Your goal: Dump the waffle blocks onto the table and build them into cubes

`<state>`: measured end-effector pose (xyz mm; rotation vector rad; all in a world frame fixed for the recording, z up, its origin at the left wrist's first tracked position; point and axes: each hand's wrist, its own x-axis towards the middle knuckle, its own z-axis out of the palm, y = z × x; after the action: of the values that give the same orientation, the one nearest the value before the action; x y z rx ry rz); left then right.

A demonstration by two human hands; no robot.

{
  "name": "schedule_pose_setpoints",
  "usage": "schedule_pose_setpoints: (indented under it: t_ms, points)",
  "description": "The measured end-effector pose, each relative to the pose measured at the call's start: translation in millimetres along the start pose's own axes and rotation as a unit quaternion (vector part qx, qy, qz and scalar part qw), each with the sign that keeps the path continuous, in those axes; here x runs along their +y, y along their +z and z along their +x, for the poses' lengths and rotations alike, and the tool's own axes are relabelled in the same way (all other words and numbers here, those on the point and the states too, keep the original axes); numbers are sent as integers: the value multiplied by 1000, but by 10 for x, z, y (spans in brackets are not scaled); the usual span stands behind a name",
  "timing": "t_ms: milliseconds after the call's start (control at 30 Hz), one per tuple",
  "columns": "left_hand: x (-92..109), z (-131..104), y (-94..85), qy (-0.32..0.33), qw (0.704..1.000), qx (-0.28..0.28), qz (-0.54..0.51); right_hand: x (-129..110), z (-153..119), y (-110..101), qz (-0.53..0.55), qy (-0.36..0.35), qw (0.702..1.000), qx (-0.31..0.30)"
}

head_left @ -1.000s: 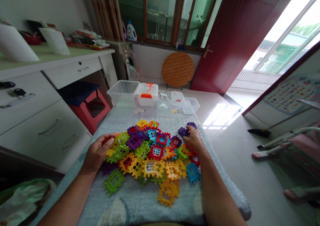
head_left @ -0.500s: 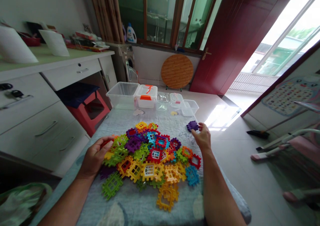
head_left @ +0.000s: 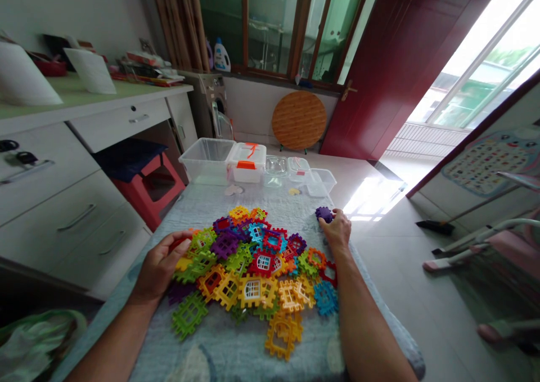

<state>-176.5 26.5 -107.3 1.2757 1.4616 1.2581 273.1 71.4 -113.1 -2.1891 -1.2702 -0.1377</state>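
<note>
A heap of colourful plastic window-frame blocks (head_left: 238, 258) lies on the cloth-covered table (head_left: 236, 348). My left hand (head_left: 162, 264) rests at the heap's left side, fingers curled around a red piece (head_left: 182, 238) that shows only in part. Beyond the heap's right side, my right hand (head_left: 336, 228) grips purple blocks (head_left: 323, 214) between thumb and fingers, close to the table's right edge. A blue block (head_left: 325, 297) lies beside my right forearm. Nearest to me is a yellow block (head_left: 280, 337).
Along the table's far edge stand a large clear bin (head_left: 207, 165), a white-lidded box with an orange latch (head_left: 248, 165) and smaller clear containers (head_left: 276, 171). A red stool (head_left: 164, 188) is at the left, below the counter.
My right hand has shifted slightly left, its fingers now closer round the purple blocks, which look turned and more compact. My left hand has stayed in place.
</note>
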Motion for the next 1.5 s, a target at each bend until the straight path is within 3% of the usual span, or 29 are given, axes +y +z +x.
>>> schedule_pose_setpoints:
  t_ms: [167, 433, 733, 900, 1033, 1167, 1300, 1500]
  points:
    - [-1, 7, 7, -10, 1000, -9, -9, -50, -34, -22, -69, 25, 997, -29]
    - [-79, 29, -25, -2, 1000, -1, 12, -97, -48, -54, -92, 35, 993, -61]
    - [-75, 16, -19, 12, 1000, 0, 15, -46, -42, -20, -85, 38, 994, -58]
    - [13, -14, 12, 21, 1000, 3, 7, -92, -60, -144, -59, 30, 997, -27]
    - [19, -37, 10, 30, 1000, -6, 1, -272, -183, -303, 84, -81, 993, 5]
    - [41, -64, 15, 42, 999, -6, 2, -546, -473, -388, 224, -224, 941, -120]
    - [65, -79, 28, 55, 998, -5, 1, -758, -702, -409, 237, -308, 900, -197]
    - [38, -94, 26, 48, 999, -17, -6, -785, -746, -334, 215, -338, 881, -251]
